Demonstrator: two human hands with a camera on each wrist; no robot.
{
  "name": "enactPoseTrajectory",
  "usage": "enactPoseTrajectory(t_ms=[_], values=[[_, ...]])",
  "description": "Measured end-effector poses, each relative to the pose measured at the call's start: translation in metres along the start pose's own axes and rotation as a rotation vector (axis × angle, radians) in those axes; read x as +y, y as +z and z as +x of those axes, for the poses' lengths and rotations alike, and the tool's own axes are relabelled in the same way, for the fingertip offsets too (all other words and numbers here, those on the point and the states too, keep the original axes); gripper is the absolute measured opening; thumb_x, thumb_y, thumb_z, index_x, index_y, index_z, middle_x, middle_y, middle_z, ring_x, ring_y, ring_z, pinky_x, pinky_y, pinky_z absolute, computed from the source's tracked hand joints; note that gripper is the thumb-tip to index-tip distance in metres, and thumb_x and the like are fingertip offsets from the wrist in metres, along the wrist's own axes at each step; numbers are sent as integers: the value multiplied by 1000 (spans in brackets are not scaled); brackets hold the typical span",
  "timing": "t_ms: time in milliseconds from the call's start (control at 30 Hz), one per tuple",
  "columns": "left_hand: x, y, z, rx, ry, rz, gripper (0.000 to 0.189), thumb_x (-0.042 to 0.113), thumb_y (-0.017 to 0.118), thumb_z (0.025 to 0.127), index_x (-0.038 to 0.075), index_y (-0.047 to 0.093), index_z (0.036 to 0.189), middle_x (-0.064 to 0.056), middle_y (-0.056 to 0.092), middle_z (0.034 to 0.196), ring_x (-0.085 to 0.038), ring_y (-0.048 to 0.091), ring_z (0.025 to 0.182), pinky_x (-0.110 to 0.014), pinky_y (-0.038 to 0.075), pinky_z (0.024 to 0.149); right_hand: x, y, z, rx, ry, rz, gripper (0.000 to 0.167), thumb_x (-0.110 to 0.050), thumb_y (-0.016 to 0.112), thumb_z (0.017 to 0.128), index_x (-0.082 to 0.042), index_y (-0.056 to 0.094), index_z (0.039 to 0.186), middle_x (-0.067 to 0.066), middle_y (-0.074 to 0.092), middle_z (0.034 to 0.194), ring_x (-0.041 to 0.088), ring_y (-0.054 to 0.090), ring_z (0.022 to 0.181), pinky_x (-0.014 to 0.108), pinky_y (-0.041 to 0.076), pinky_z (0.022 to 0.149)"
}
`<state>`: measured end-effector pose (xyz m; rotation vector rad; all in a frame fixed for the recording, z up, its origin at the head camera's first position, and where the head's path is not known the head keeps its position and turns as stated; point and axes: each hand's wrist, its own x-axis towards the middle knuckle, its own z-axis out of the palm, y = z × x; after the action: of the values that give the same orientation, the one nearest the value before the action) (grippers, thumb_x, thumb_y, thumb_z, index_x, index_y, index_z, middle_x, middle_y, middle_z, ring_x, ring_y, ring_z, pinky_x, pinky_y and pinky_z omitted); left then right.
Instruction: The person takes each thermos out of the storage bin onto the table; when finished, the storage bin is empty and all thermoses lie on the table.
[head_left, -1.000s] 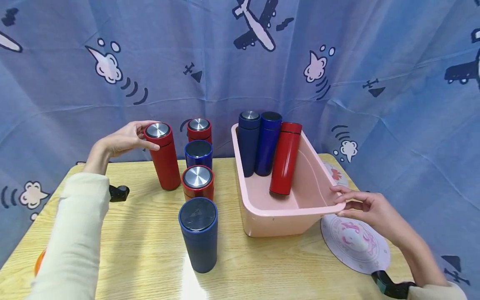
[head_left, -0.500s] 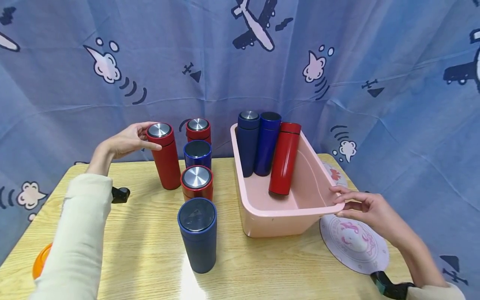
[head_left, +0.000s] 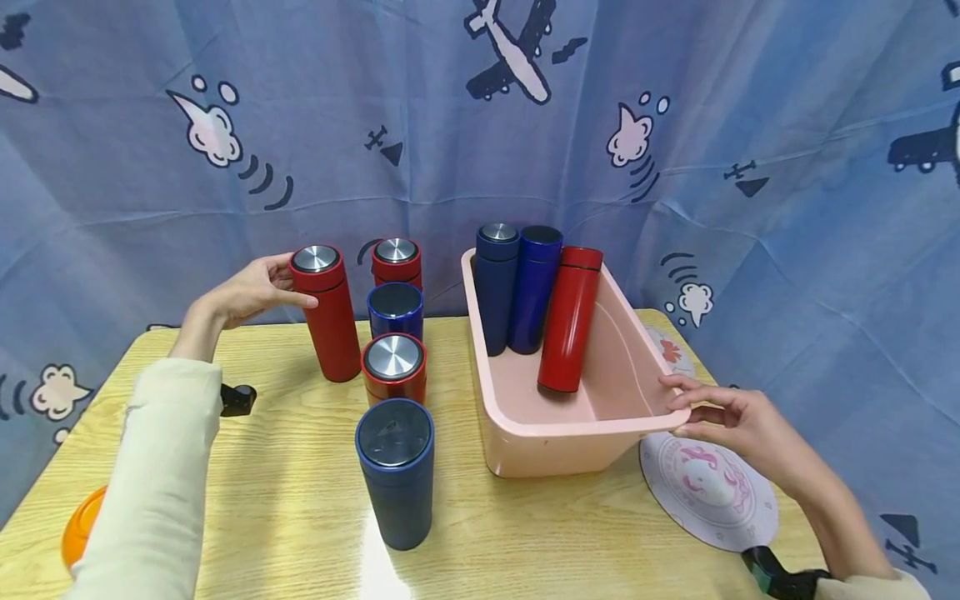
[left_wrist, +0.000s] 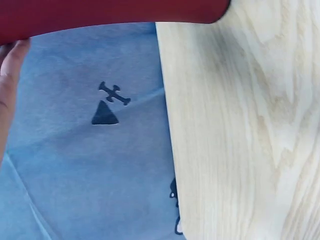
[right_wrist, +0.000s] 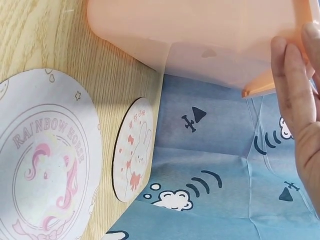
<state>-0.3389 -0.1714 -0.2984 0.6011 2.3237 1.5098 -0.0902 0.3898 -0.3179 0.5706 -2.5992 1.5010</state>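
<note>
My left hand point(head_left: 243, 293) holds a red thermos flask point(head_left: 330, 325) near its steel-topped lid, thumb in front and fingers behind. Its base appears to be on the table. In the left wrist view the flask point(left_wrist: 110, 12) crosses the top edge, with a finger on it. On the right, my right hand point(head_left: 731, 425) pinches the near right corner of a pink bin's rim point(head_left: 570, 425). Inside the bin, a dark blue flask point(head_left: 495, 292) and a bright blue flask point(head_left: 534, 287) stand beside a leaning red flask point(head_left: 572, 321). The right wrist view shows fingers point(right_wrist: 295, 75) against the bin.
A row right of the held flask has a dark blue flask point(head_left: 397, 475), a red one point(head_left: 393, 367), a blue one point(head_left: 396, 308) and another red one point(head_left: 397, 260). Round mats point(head_left: 708, 487) lie by the bin. An orange object point(head_left: 82, 525) shows beside the left sleeve.
My left hand has shifted slightly lower on the red thermos flask, its fingers leaving the lid's top edge. The right hand and bin have stayed where they were.
</note>
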Motion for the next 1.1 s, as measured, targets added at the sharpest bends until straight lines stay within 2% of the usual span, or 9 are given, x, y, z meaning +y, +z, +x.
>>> enactPoseTrajectory(t_ms=[133,233,300,467,633,767,867,967,1100], values=[[-7,1,-1,-2,5,81,71,9,71,86,-1,33,145,-16,51,137,-12,52,116,-24,48,93,0,0,-1,-4,10,29,28,16,65,80,10,64,107,-11,57,130,4,63,104,19,55,73],[-11,-1,-2,-13,14,92,69,10,70,88,-3,32,144,-15,52,135,-8,53,113,-22,48,92,0,0,-1,-7,23,25,27,15,66,80,12,64,107,-12,58,130,5,63,103,21,55,72],[-13,-2,-1,-25,23,75,68,9,69,88,-5,32,144,-8,55,130,-3,54,109,-18,48,90,0,-2,1,-9,28,14,27,14,67,80,12,64,107,-13,58,130,5,64,101,22,56,72],[-17,-9,3,-107,63,-41,54,-1,64,89,-4,39,136,10,61,115,-1,57,106,-18,48,89,-1,-4,4,-15,15,-3,28,15,67,80,10,65,108,-13,57,130,6,66,97,23,56,70],[-18,-14,10,-211,75,-194,41,-11,60,88,9,51,122,5,64,114,-9,60,106,-25,51,90,0,-3,4,-9,10,2,29,15,67,79,9,65,108,-13,57,130,5,65,98,21,56,72],[-18,-16,14,-252,66,-246,40,-12,58,88,12,54,120,4,65,114,-11,61,106,-26,51,91,3,-2,2,-7,7,39,30,16,66,80,10,64,109,-10,58,131,6,66,98,22,56,70],[-17,-15,14,-249,57,-234,42,-11,59,88,10,51,123,5,64,115,-9,60,107,-25,50,91,5,-1,1,-5,6,68,30,16,66,80,11,64,109,-9,58,131,7,66,98,22,56,68],[-17,-14,13,-219,32,-179,49,-7,61,89,3,43,133,6,62,118,-7,59,109,-23,49,92,6,-1,-1,0,4,80,30,16,66,80,12,63,109,-8,58,130,7,66,99,23,56,69],[-15,-15,10,-186,1,-150,70,-2,62,89,-2,24,148,-7,48,140,-8,51,120,-23,47,95,6,0,-3,8,13,81,29,15,67,80,12,63,109,-8,58,130,7,66,98,22,56,69]])
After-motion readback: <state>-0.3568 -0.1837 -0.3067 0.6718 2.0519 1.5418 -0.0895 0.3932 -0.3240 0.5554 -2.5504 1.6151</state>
